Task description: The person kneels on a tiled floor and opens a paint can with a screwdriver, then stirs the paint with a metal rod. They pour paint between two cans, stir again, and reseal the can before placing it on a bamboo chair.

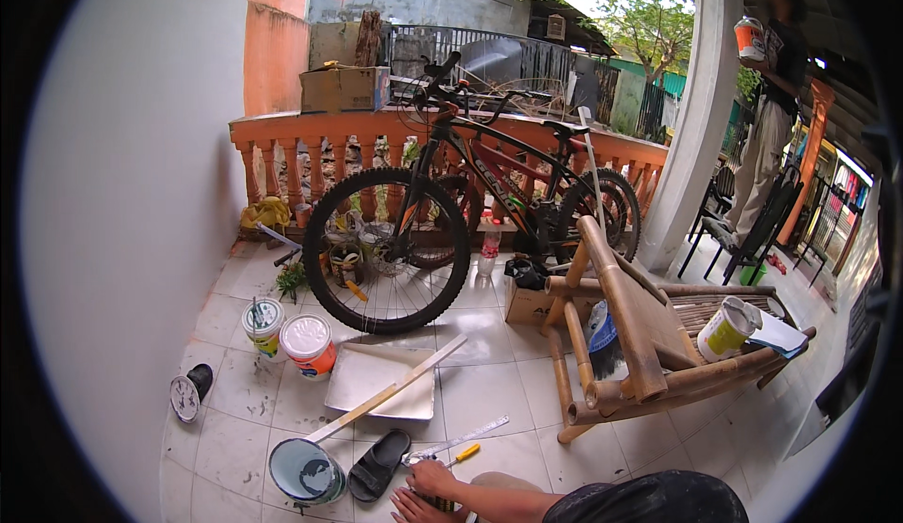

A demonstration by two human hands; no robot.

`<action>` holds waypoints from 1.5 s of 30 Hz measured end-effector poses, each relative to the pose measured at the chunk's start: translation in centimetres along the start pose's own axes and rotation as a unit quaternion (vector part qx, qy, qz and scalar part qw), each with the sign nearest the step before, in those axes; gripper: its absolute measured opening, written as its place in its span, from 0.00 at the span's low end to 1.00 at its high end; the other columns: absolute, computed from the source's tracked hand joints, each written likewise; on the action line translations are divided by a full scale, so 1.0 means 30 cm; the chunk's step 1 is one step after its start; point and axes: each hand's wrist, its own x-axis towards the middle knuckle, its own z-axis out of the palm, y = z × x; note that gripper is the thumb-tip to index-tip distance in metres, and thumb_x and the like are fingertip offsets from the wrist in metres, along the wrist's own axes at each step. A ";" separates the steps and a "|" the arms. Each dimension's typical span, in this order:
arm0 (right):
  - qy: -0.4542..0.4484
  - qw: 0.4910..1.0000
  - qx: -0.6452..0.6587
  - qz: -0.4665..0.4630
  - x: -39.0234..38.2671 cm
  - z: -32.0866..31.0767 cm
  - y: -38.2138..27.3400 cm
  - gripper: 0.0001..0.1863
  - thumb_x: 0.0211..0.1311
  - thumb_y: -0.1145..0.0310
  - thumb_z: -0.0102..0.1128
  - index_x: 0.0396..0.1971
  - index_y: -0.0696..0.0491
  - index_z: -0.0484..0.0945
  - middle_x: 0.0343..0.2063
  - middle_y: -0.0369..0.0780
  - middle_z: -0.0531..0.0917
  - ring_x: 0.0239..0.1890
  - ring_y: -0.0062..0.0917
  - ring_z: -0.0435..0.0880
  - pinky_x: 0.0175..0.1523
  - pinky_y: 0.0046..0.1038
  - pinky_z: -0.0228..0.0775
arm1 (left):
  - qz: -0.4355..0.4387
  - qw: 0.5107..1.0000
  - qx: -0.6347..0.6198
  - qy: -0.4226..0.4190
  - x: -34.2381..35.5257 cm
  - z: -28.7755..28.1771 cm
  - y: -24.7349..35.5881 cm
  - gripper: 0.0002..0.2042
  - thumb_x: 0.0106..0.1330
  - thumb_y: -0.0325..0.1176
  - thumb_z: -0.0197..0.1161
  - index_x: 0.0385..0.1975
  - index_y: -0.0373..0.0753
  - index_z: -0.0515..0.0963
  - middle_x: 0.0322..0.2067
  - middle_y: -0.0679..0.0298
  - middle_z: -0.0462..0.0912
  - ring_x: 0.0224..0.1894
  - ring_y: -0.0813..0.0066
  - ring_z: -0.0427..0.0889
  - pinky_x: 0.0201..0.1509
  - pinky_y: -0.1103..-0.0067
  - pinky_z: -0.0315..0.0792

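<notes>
The right hand (433,478) is curling its fingers narrowly, and the left hand (412,507) is lying just below; whether either is gripping the small dark object (438,502) beside them, I cannot tell. A yellow-handled tool (467,453) and silvery strip (482,434) are lying just beyond, a black sandal (379,467) and bucket (308,471) sitting leftward.

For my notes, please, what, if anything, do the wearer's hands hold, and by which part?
It cannot be told: the right hand and left hand hide any grip.
</notes>
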 end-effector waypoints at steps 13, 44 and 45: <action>-0.007 0.999 0.030 0.026 -0.045 -0.108 -0.074 0.22 0.66 0.54 0.61 0.43 0.61 0.88 0.41 0.59 0.89 0.48 0.57 0.89 0.59 0.54 0.80 | -0.031 0.998 -0.052 0.003 0.025 -0.049 0.021 0.77 0.33 0.75 0.77 0.83 0.32 0.50 0.84 0.47 0.52 0.87 0.51 0.47 0.87 0.49 0.38; -0.019 0.999 0.037 0.000 -0.130 -0.224 0.045 0.31 0.51 0.51 0.88 0.37 0.62 0.81 0.37 0.54 0.86 0.41 0.51 0.86 0.47 0.44 0.78 | -0.069 0.986 -0.138 -0.064 0.066 -0.129 0.026 0.76 0.41 0.83 0.72 0.86 0.39 0.46 0.86 0.55 0.47 0.89 0.57 0.42 0.88 0.53 0.38; -0.047 0.998 0.030 0.006 -0.120 -0.234 0.048 0.33 0.48 0.50 0.89 0.36 0.61 0.80 0.35 0.54 0.86 0.39 0.50 0.86 0.45 0.43 0.78 | -0.071 0.986 -0.135 -0.070 0.070 -0.130 0.026 0.76 0.41 0.83 0.72 0.86 0.39 0.46 0.86 0.55 0.47 0.89 0.57 0.41 0.88 0.53 0.38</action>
